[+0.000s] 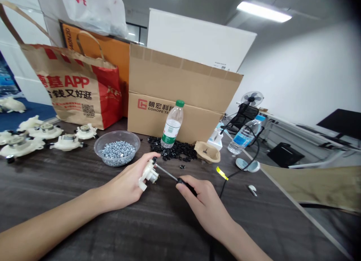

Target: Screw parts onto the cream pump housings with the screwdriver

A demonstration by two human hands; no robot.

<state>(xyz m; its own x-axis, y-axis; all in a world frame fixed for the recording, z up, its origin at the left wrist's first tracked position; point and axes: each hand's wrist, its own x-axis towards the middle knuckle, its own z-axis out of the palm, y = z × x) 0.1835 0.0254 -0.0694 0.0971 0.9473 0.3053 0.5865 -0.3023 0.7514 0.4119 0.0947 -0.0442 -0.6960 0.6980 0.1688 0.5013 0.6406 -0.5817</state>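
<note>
1. Nearest, at 6 o'clock, lies the dark wood-grain table (175,231), with both forearms reaching across it.
2. At 12 o'clock from the wrists, the left hand (124,184) has its fingers (146,159) curled together, clamped on a white plastic housing (148,174) with a metal core. The housing sits just above the table, in the gap between the hands.
3. The right hand (204,204) has its fingers closed around the black handle of a screwdriver (166,172), whose steel shaft runs to the housing.
4. The housing looks light and stiff. Its thin flanges seem fragile, so the body is probably the safest place to grip.
5. At 11 o'clock, a glass bowl (117,135) holds small silvery screws (118,151), likely slippery and fiddly to pick up.
6. At 12 o'clock, a water bottle (172,127) stands in a heap of black plastic pieces (172,150), before a cardboard box (180,80).
7. At 10 o'clock, similar white housings (46,131) lie on the table, with a paper bag (76,88) beyond them.
8. Farther off at 1 o'clock stands a pedestal fan (252,98).
</note>
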